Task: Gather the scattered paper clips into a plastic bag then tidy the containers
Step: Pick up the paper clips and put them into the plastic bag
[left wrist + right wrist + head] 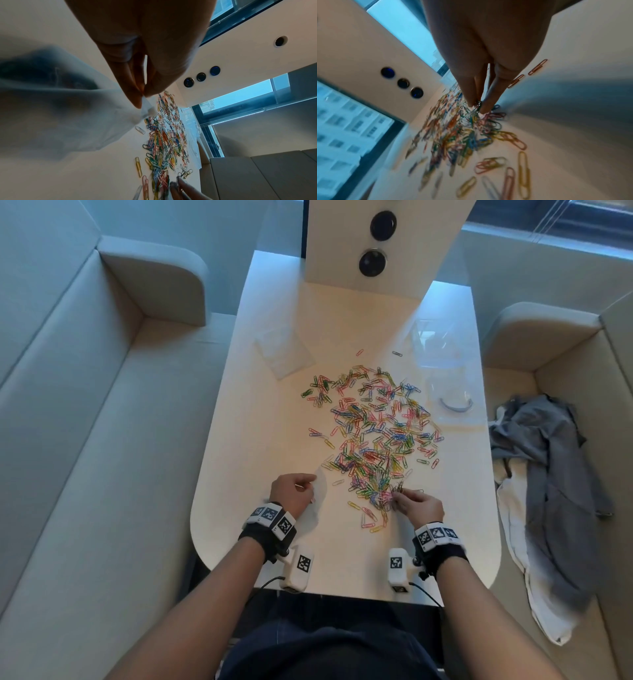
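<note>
- Nowhere any readable writing or brand; only black-and-white square marker tags on the wrist bands (272, 517) and on the small white camera housings below each wrist.
- Left hand (293, 491) near the front-left of the bench (260, 412), thumb and fingers pinching the edge of a clear plastic bag (72, 108); the bag sags below the hand, mouth turned toward the clips.
- Right hand (416, 505) at the near end of the pile, fingertips (485, 106) pinched narrow on a small bunch of paper clips (476, 106).
- Paper clips (375, 433), many colours, spread over the middle of the bench from mid-depth down to the right hand; a few strays lie apart at the far end and just in front of the right hand.
- Clear containers: a flat one (284, 350) far left of the pile, others (442, 364) far right, close to the right edge.
- Bare bench surface left of the pile and along the rounded near edge between the wrists.
- White upright panel (376, 244) with round dark sockets closes the far end.
- Grey and white cloth (548, 481) lies on the seat to the right, off the bench.
</note>
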Demonstrator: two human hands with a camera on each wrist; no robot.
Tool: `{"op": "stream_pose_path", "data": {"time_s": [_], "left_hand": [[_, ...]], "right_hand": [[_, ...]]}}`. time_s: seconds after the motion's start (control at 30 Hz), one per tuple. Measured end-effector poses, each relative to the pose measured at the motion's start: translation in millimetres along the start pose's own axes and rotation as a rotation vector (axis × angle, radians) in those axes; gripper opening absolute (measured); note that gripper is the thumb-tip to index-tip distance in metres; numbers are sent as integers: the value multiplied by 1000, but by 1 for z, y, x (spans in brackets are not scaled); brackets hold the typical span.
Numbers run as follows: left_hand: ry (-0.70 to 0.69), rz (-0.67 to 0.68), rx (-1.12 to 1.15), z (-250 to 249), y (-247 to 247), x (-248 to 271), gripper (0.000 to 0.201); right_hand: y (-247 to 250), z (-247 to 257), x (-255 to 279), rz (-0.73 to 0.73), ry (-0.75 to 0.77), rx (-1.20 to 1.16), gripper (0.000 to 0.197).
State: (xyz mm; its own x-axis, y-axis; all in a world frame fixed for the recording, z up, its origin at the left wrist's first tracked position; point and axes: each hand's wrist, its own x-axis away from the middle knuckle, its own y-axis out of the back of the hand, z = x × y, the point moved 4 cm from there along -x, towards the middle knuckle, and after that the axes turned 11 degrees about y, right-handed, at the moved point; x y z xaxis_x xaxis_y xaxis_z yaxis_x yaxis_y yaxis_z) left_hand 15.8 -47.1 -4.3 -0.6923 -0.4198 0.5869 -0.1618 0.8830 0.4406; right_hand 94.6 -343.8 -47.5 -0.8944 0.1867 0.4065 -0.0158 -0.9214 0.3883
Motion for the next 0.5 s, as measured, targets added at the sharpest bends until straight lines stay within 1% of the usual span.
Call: {"op": "stream_pose_path", "data": {"time_s": [0.07, 0.1, 0.17, 0.23, 0.3, 0.37, 0.43, 0.5], "left_hand": [[-1, 4, 5, -3, -3, 0, 25], [2, 9, 9, -4, -5, 0, 25], [3, 20, 18, -7, -9, -1, 25], [2, 30, 16, -11, -14, 0, 25], [-10, 30, 12, -15, -19, 0, 24], [-25, 16, 12, -19, -22, 0, 24], [-37, 6, 11, -24, -25, 1, 24], [-51, 11, 28, -29, -26, 1, 23]], "right_hand": [[-5, 7, 5, 35, -96, -356, 34], [-9, 13, 9, 55, -123, -489, 35], [-17, 25, 15, 121, -149, -641, 36], [-29, 39, 22, 199, -159, -742, 35], [-43, 51, 30, 266, -175, -792, 32], [-60, 64, 38, 347, -163, -777, 28], [-75, 74, 46, 427, -104, -669, 22], [-86, 80, 51, 477, -11, -512, 21]]}}
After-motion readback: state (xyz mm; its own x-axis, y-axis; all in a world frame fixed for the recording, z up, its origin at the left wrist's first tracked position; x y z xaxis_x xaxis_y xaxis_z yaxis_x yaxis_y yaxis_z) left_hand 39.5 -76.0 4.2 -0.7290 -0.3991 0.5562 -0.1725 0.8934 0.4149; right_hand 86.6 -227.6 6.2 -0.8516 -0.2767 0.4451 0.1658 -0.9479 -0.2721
